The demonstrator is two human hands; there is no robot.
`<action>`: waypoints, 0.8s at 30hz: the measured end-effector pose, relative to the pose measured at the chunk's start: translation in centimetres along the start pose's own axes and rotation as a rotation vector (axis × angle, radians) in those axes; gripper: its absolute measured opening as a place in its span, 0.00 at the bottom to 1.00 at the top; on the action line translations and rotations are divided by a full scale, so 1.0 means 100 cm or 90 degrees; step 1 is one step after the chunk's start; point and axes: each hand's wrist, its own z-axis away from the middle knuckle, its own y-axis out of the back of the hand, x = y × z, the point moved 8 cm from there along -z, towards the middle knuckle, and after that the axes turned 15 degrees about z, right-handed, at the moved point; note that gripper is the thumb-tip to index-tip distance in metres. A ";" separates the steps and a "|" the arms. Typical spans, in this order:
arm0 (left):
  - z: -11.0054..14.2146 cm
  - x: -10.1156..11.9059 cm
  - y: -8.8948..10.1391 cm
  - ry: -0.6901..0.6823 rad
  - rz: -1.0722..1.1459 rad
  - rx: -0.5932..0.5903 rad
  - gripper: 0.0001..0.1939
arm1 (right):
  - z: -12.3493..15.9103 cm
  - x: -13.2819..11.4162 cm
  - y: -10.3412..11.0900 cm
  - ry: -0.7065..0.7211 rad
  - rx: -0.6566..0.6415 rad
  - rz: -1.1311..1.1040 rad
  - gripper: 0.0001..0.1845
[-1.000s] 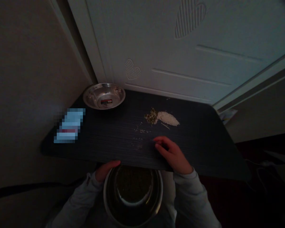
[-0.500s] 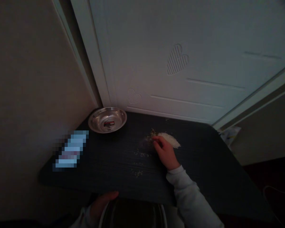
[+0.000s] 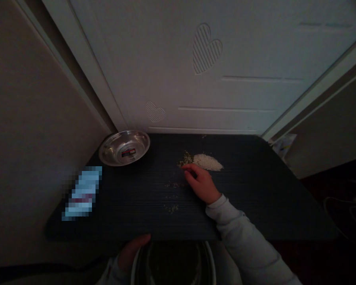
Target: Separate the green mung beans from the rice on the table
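My right hand (image 3: 200,183) rests on the dark table (image 3: 255,198), fingers curled together, fingertips touching the near edge of a small pile of greenish grains (image 3: 186,159). A pile of white rice (image 3: 208,162) lies right beside that, to the right of the fingertips. My left hand (image 3: 130,250) grips the rim of a steel bowl (image 3: 173,263) held below the table's near edge; only the thumb and part of the palm show. Scattered grains (image 3: 172,196) dot the table left of my right hand.
A shallow steel dish (image 3: 124,147) with a sticker sits at the table's far left corner. A blurred light blue packet (image 3: 81,193) lies near the left edge. A white door with heart reliefs (image 3: 207,48) stands behind the table, a wall at left.
My right hand went from the table's near edge out to the grain piles and has drawn slightly left along them. The view shifted. My left hand stayed on the bowl.
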 end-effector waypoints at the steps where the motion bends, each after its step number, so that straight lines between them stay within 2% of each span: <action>1: 0.001 0.001 -0.001 0.002 -0.009 0.007 0.08 | 0.000 0.001 0.001 -0.001 0.008 0.002 0.12; 7: -0.003 -0.006 -0.006 0.067 -0.024 -0.009 0.07 | 0.000 0.000 0.004 0.012 0.021 0.031 0.11; 15: 0.003 0.008 -0.002 -0.026 -0.062 0.018 0.10 | 0.002 -0.008 -0.003 0.042 -0.023 0.028 0.10; 19: 0.001 0.007 0.001 -0.007 -0.079 0.021 0.10 | 0.002 -0.003 0.001 0.021 0.005 0.037 0.11; 24: 0.002 0.003 -0.005 0.014 -0.070 0.035 0.09 | 0.002 -0.004 0.003 0.027 0.036 0.093 0.11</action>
